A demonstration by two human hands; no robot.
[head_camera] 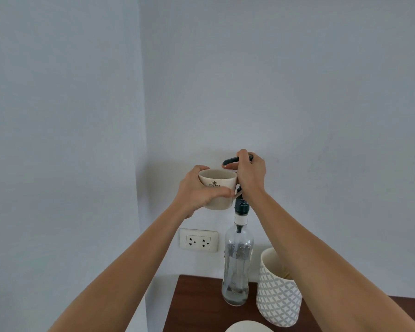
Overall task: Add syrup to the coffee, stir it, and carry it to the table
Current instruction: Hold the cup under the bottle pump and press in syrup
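Pale blue-grey walls meet in a corner at far left, and a dark brown wooden tabletop (197,305) occupies the near lower right of the view. Upright on that tabletop stands a tall clear glass syrup bottle (236,264), dark collar and white neck label visible, fitted with a black pump dispenser (230,161) whose spout points left. The right hand (249,174) is closed over the pump head, fingers curled down across its top and thumb lying beneath the spout. The left hand (197,191) holds a cream ceramic mug with a printed crown logo (217,188) raised well above the tabletop, fingers wrapped around the far side and thumb pressed across the near lower wall; the mug rim sits just below and left of the spout, and its handle points right toward the bottle neck. Contents of the mug are not visible from this angle. Just right of the bottle stands a white ceramic vessel with a grey lattice pattern (278,298), partly behind the right forearm. A white rounded rim (248,326) shows at the near edge. A white double wall socket (198,240) is mounted left of the bottle.
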